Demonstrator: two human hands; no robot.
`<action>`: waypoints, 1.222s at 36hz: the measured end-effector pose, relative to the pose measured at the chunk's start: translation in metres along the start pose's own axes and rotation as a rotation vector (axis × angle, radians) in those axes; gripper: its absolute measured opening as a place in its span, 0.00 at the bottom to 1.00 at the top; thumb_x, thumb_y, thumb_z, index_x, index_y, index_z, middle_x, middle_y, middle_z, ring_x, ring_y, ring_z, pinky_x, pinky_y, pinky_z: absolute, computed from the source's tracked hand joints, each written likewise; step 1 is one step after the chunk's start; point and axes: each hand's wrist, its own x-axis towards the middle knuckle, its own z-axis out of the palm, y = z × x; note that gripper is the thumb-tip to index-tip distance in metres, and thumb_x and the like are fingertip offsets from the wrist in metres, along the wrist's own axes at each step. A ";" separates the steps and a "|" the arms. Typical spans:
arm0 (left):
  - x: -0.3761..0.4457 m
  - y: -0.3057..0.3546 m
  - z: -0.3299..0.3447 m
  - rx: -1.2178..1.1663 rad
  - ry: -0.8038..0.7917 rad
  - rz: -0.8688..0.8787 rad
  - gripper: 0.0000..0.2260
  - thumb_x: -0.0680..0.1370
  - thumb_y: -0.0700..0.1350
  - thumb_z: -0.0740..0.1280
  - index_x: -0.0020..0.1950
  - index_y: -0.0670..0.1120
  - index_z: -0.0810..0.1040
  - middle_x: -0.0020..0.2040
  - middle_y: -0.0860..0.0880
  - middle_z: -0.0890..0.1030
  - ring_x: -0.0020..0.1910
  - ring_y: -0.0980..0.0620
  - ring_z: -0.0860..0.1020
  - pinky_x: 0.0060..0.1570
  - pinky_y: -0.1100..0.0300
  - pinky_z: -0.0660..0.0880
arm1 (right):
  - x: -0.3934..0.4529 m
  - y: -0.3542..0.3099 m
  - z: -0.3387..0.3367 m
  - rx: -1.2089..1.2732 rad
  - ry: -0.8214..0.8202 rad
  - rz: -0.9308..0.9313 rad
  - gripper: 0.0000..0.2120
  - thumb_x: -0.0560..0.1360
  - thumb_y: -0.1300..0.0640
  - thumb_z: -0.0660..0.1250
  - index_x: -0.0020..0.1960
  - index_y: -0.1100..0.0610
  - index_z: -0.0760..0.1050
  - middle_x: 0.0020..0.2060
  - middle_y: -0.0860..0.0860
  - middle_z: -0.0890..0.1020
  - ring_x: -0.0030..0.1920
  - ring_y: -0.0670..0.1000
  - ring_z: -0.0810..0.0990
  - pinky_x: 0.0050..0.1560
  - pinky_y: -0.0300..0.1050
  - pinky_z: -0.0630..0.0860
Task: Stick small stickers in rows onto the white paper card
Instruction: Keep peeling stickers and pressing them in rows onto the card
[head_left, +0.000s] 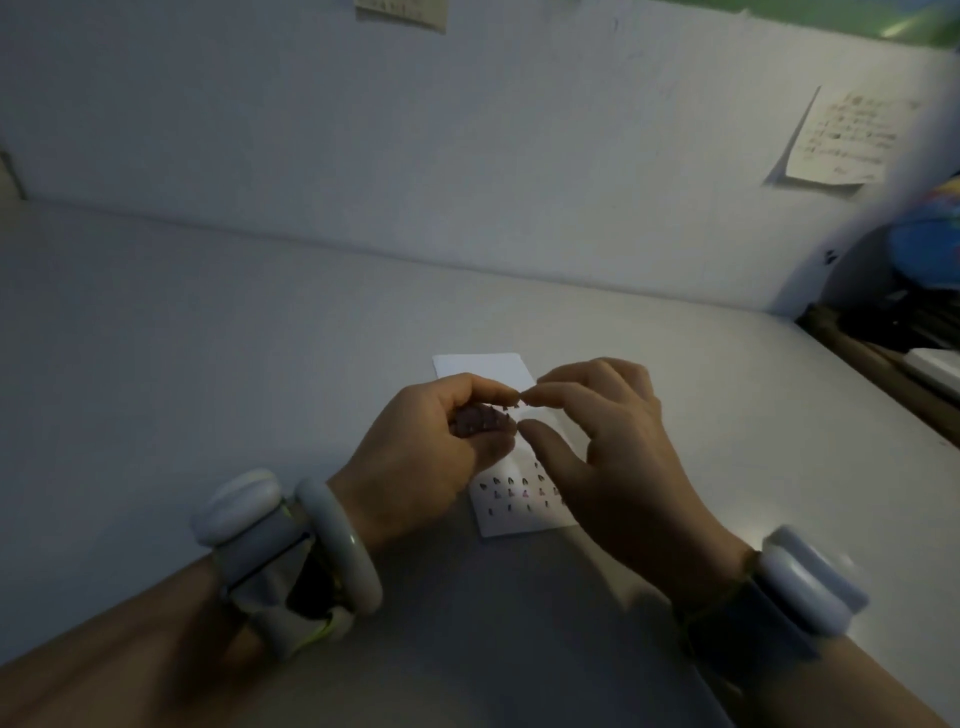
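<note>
The white paper card (480, 366) lies flat on the white table (208, 338), partly hidden under both hands. Several small dark and pink stickers (511, 493) sit in three rows on its near part. Held above the card, my left hand (431, 457) grips a small sticker sheet (480, 421) covered with tiny stickers. The index fingertip and thumb of my right hand (602, 441) come together at the sheet's right edge. Whether a sticker is between them cannot be made out.
A white wall panel stands behind the table, with a handwritten note (841, 140) stuck on at right. Dark clutter and a blue object (924, 260) sit past the table's right edge. Both wrists carry white bands.
</note>
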 end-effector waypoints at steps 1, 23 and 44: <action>0.000 0.000 0.000 -0.007 -0.004 0.002 0.12 0.74 0.41 0.68 0.53 0.56 0.75 0.49 0.55 0.81 0.50 0.57 0.79 0.53 0.66 0.76 | 0.000 0.000 0.000 -0.002 0.004 -0.003 0.11 0.75 0.49 0.63 0.55 0.49 0.77 0.48 0.38 0.68 0.54 0.39 0.57 0.53 0.42 0.61; -0.003 0.000 0.002 0.085 -0.008 0.085 0.12 0.74 0.40 0.68 0.54 0.54 0.75 0.45 0.56 0.81 0.47 0.58 0.80 0.51 0.68 0.76 | 0.000 0.003 0.005 0.075 0.012 -0.051 0.05 0.73 0.53 0.68 0.47 0.50 0.80 0.44 0.39 0.73 0.54 0.43 0.65 0.50 0.42 0.65; 0.000 0.002 0.003 -0.095 0.011 -0.002 0.08 0.77 0.41 0.63 0.52 0.53 0.75 0.36 0.55 0.83 0.37 0.60 0.82 0.38 0.70 0.77 | -0.002 0.001 0.006 -0.033 0.044 -0.058 0.01 0.72 0.58 0.70 0.43 0.54 0.80 0.44 0.47 0.79 0.52 0.46 0.67 0.46 0.43 0.66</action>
